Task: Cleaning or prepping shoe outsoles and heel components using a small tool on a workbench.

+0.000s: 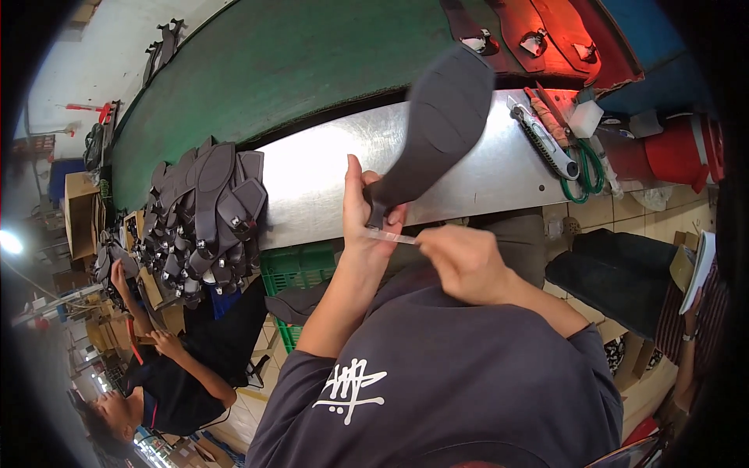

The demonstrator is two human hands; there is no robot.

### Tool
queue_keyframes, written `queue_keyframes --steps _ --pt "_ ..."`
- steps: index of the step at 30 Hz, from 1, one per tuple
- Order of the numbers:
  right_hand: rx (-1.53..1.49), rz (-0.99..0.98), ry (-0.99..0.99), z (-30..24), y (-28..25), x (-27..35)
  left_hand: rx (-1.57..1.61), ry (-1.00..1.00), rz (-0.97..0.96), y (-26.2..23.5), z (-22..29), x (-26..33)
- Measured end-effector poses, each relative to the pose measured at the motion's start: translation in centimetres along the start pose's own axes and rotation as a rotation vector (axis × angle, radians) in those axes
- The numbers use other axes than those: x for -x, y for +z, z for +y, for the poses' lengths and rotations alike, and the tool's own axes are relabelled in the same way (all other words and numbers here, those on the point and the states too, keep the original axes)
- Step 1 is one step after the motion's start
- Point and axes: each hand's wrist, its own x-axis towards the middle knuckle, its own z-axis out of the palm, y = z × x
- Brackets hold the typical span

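My left hand [365, 207] grips the narrow lower end of a dark grey moulded piece [445, 109], with the thumb stretched upward. The piece is long and paddle-shaped, with a broad rounded top, and stands tilted up to the right above the metal bench top. From that lower end a clear, thin strip [394, 236] runs across my left palm to the right. My right hand [464, 261] is closed, pinching the strip's right end. What the strip is made of, and how it joins the piece, I cannot make out.
A heap of similar dark grey pieces [207, 195] lies on the bench's left. A green conveyor belt [296, 58] runs behind the metal bench top [312, 171]. At right are a utility knife [546, 144] and green-handled scissors [597, 175]. A co-worker [179, 366] is at left, another person's arm [686, 343] at right.
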Motion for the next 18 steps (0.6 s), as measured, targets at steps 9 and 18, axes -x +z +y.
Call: queue_keyframes --steps 9,18 --pt "0.063 0.166 0.198 0.5 0.2 -0.6 0.433 -0.227 -0.127 0.2 -2.1 0.2" --pt "0.035 0.119 0.259 0.7 0.4 -0.1 0.121 -0.093 0.239 4.5 -1.1 1.2"
